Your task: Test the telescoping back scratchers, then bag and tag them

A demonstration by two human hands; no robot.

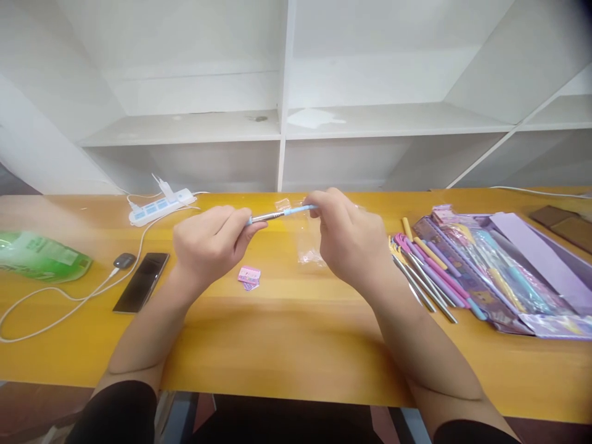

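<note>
Above the middle of the table, both hands grip one slim pen-like stick (268, 217) with a silver middle and light-blue parts. My left hand (210, 240) is closed around its left end, the thumb and forefinger pinching near the silver part. My right hand (349, 237) pinches the thin blue end at the right. The stick lies nearly level between them, tilted slightly up to the right. A clear plastic wrapper (311, 254) lies partly behind my right hand. Two small pink and purple cards (250, 277) rest on the table below the stick.
To the right are several silver and coloured sticks (432, 271) beside an open purple box (546, 259) with wrapped items. A black phone (141, 282), a power strip (161, 208), white cable and green bag (44, 256) occupy the left. White shelves (185, 128) stand behind the table.
</note>
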